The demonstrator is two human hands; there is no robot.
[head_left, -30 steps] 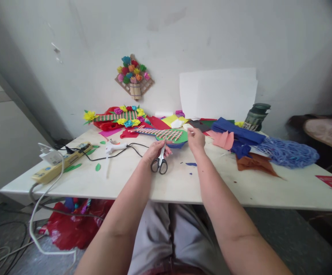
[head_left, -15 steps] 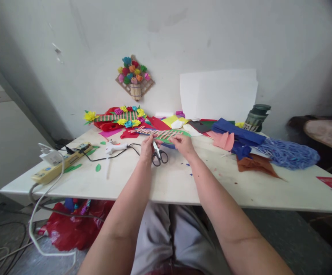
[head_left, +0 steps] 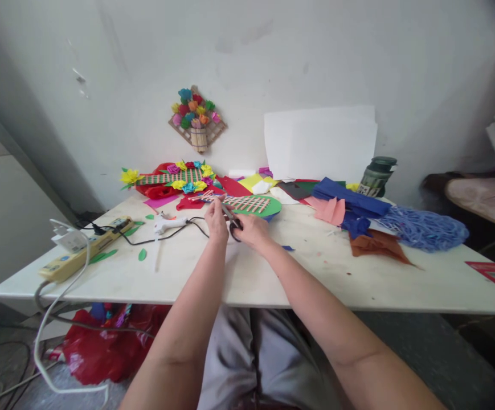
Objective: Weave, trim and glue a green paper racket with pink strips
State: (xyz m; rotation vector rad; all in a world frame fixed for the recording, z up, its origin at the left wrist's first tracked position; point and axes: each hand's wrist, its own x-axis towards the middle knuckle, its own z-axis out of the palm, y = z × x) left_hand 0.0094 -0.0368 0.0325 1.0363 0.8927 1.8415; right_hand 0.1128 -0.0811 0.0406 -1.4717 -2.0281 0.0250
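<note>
My right hand (head_left: 251, 230) is closed round the black handles of a pair of scissors (head_left: 234, 225), whose blades point up and to the left. Close beside the blades, my left hand (head_left: 217, 222) is pinched shut; whatever lies between its fingertips is too small to tell. Just beyond both hands lies a green oval board (head_left: 275, 207) with a pale stick lattice (head_left: 247, 204) on it and blue along its lower edge. A blue scrap (head_left: 289, 248) is on the table right of my right wrist.
To the left are a white glue gun (head_left: 170, 224) with a black cord and a yellow power strip (head_left: 80, 250). A flower-trimmed lattice piece (head_left: 166, 177) lies at the back. On the right are blue folded paper (head_left: 350, 197), blue string (head_left: 430, 229) and a dark green bottle (head_left: 376, 176).
The scissors have passed from my left hand to my right, which has moved left and taken the handles. The green board lies more uncovered behind my hands. The view has shifted slightly.
</note>
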